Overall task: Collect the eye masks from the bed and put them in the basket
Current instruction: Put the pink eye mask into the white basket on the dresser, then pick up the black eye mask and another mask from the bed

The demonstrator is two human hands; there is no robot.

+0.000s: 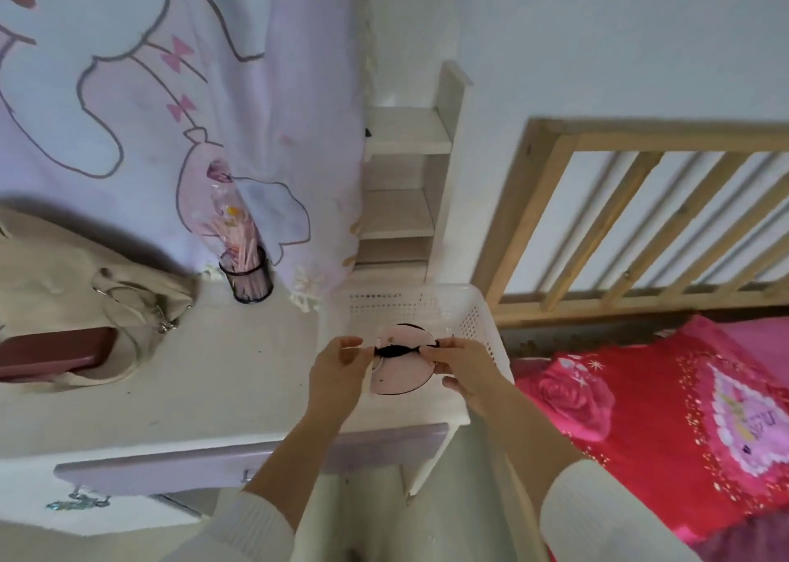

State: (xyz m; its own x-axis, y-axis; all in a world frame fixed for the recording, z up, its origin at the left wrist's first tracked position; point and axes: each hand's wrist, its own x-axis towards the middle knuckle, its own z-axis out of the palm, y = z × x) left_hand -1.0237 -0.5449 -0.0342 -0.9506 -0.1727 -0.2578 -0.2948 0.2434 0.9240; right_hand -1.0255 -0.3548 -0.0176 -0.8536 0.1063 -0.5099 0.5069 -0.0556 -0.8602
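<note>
At nine o'clock in the view a beige cloth bag with metal rings (106,305) lies on the pale desk top (205,382), and a dark red flat case (55,354) rests just beside it. Toward ten o'clock from the hands a black mesh pen cup (247,277) stands before the lilac curtain with cartoon drawing (170,91).

In the centre the left hand (337,373) pinches one end of the black strap, thumb against fingers. Between the two hands hangs the pink round-lobed fabric eye mask with black edge (399,367), held over the white perforated plastic basket (474,326), which stands on the right end of the desk. The right hand (463,369) is closed on the other end of the strap at three o'clock from the mask; the picture is a little blurred, so its lower fingers perhaps also touch the edge of the mask.

The mask looks very light and soft. It will fold and swing freely, and it is not fragile. I judge the strap ends or the padded edge are good places to take hold, and a simple release above the basket should be enough.

At four o'clock the red and pink flowered bed cover (640,412) lies below the wooden slatted headboard (640,219).
</note>
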